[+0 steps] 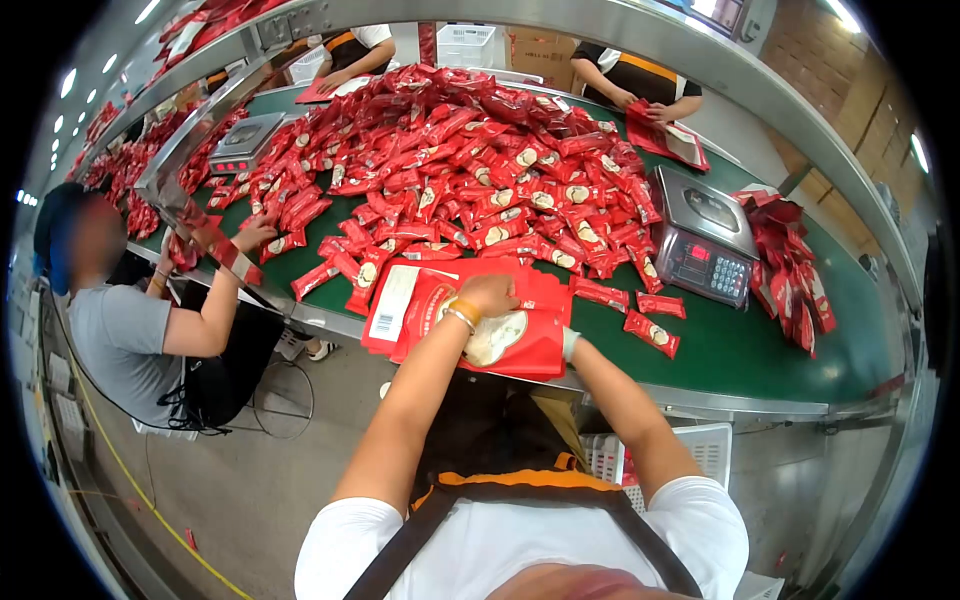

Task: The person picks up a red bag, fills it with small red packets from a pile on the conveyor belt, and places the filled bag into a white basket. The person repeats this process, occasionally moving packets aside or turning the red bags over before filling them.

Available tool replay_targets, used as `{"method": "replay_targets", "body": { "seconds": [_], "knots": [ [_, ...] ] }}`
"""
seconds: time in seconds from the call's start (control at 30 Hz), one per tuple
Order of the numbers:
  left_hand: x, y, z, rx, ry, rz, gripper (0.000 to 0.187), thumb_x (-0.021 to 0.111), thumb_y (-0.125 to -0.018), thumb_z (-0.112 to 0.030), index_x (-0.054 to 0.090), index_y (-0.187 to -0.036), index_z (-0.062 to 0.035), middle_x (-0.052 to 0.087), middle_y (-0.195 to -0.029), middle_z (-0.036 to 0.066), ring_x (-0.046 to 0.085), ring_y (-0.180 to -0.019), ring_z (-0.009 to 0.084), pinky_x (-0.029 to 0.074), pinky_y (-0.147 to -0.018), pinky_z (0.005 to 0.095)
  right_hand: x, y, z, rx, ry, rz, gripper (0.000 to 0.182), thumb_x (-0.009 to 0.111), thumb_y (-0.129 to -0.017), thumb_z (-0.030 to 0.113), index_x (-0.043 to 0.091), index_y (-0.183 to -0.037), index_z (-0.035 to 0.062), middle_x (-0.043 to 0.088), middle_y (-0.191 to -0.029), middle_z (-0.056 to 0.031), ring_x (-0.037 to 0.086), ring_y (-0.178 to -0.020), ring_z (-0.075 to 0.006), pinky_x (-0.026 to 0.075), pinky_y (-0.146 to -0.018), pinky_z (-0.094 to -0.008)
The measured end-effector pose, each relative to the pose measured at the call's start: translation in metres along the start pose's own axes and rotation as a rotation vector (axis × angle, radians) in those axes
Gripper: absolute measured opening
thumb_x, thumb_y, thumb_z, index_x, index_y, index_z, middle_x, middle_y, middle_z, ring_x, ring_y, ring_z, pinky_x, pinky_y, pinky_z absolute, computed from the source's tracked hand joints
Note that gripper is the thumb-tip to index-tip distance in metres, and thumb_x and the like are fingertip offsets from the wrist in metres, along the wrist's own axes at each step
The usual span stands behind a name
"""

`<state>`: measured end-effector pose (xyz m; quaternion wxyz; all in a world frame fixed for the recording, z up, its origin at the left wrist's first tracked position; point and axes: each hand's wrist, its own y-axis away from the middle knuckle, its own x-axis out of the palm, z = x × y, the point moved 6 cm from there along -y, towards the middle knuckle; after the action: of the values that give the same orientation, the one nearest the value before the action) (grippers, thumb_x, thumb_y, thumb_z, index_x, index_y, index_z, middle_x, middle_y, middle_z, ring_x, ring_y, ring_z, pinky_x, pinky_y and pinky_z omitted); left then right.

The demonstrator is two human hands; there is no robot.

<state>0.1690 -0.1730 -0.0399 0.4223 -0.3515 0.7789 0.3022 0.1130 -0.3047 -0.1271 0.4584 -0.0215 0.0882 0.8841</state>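
Note:
A stack of flat red printed bags (400,335) lies at the table's near edge, with a white label on its left side. My left hand (488,294), a yellow band and a bracelet on its wrist, is on the top bag with its fingers curled in at the bag's upper part. At the bag's right edge is my right hand (571,344), of which only a pale grey cuff or glove edge shows; its fingers are hidden by the bag. Several small red packets (652,334) lie just right of the stack.
A big heap of red packets (480,160) covers the middle of the green table (760,360). A digital scale (705,235) stands right, another scale (245,140) far left. Filled red bags (790,270) lie right. Co-workers sit left and opposite. A white crate (708,450) is below.

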Motion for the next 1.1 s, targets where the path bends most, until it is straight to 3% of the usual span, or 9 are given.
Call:
{"method": "replay_targets", "body": {
  "seconds": [0.17,0.27,0.3,0.4,0.47,0.57,0.7,1.0,1.1],
  "knots": [
    [-0.032,0.040,-0.008,-0.050,0.136,-0.441,0.021,0.067,-0.083,-0.026,0.061,-0.085,-0.0063,0.067,-0.086,0.017,0.064,-0.086,0.0379,0.049,-0.074,0.0502,-0.067,0.070,0.059,-0.095,-0.408,-0.727,0.053,0.067,-0.091,0.025,0.052,-0.136,0.0007,0.058,-0.133,-0.0095,0.057,-0.117,-0.0202,0.044,-0.103,-0.0349],
    [-0.047,0.052,-0.046,-0.041,0.191,-0.547,0.019,0.069,-0.082,-0.022,0.058,-0.083,-0.0061,0.066,-0.085,0.015,0.064,-0.085,0.0355,0.048,-0.076,0.0493,-0.019,0.074,0.098,0.006,-0.552,-0.172,0.053,0.070,-0.088,0.028,0.056,-0.130,-0.0006,0.062,-0.128,-0.0098,0.058,-0.115,-0.0196,0.043,-0.104,-0.0365],
    [-0.052,0.054,-0.067,0.050,0.155,-0.635,0.018,0.069,-0.082,-0.021,0.058,-0.083,-0.0069,0.066,-0.085,0.013,0.064,-0.086,0.0331,0.046,-0.079,0.0476,-0.020,0.068,0.105,0.031,-0.091,-0.190,0.056,0.076,-0.084,0.025,0.056,-0.131,0.0005,0.064,-0.125,-0.0080,0.059,-0.114,-0.0180,0.044,-0.102,-0.0367],
    [-0.055,0.060,-0.102,0.105,0.123,-0.611,0.019,0.070,-0.080,-0.017,0.058,-0.092,-0.0085,0.065,-0.097,0.010,0.061,-0.099,0.0278,0.041,-0.095,0.0449,-0.029,0.070,0.112,0.030,-0.220,-0.492,0.046,0.078,-0.082,0.013,0.061,-0.123,0.0026,0.067,-0.118,-0.0048,0.061,-0.106,-0.0155,0.049,-0.095,-0.0343],
    [-0.076,0.090,-0.119,0.316,0.094,-1.128,0.029,0.070,-0.080,-0.015,0.057,-0.105,-0.0068,0.061,-0.110,0.012,0.056,-0.111,0.0303,0.035,-0.104,0.0479,-0.057,0.082,0.125,-0.028,-0.146,-0.627,0.039,0.074,-0.084,0.010,0.062,-0.121,0.0023,0.067,-0.116,-0.0055,0.063,-0.104,-0.0156,0.050,-0.091,-0.0335],
    [-0.051,0.106,-0.100,0.330,0.162,-1.031,0.034,0.067,-0.083,-0.013,0.055,-0.114,-0.0034,0.056,-0.120,0.016,0.051,-0.118,0.0350,0.033,-0.107,0.0505,-0.130,0.111,0.150,-0.418,-0.201,-0.883,0.034,0.068,-0.089,0.012,0.062,-0.121,0.0033,0.067,-0.113,-0.0046,0.064,-0.101,-0.0177,0.053,-0.085,-0.0331],
    [0.032,0.093,-0.064,0.207,0.253,-0.737,0.034,0.063,-0.087,-0.018,0.057,-0.117,-0.0029,0.056,-0.125,0.017,0.049,-0.123,0.0362,0.035,-0.108,0.0484,-0.250,0.151,0.124,-0.242,-0.695,-1.293,0.031,0.073,-0.086,0.028,0.066,-0.108,0.0086,0.067,-0.096,-0.0068,0.061,-0.074,-0.0197,0.051,-0.061,-0.0309],
    [0.061,0.085,-0.063,0.114,0.004,-0.711,0.030,0.063,-0.087,-0.021,0.063,-0.112,-0.0044,0.060,-0.124,0.014,0.052,-0.123,0.0344,0.038,-0.108,0.0488,-0.356,0.230,0.050,-0.470,-0.961,-1.470,0.064,0.057,-0.091,0.059,0.054,-0.130,0.0088,0.060,-0.131,-0.0099,0.056,-0.116,-0.0301,0.051,-0.091,-0.0432],
    [0.060,0.085,-0.064,0.104,0.021,-0.721,0.029,0.063,-0.086,-0.021,0.065,-0.110,-0.0049,0.060,-0.123,0.013,0.053,-0.123,0.0332,0.038,-0.107,0.0484,-0.339,0.295,0.003,-0.300,-0.894,-1.624,0.048,0.055,-0.097,0.042,0.053,-0.130,0.0061,0.057,-0.128,-0.0170,0.054,-0.116,-0.0310,0.049,-0.097,-0.0389]
  ]
}}
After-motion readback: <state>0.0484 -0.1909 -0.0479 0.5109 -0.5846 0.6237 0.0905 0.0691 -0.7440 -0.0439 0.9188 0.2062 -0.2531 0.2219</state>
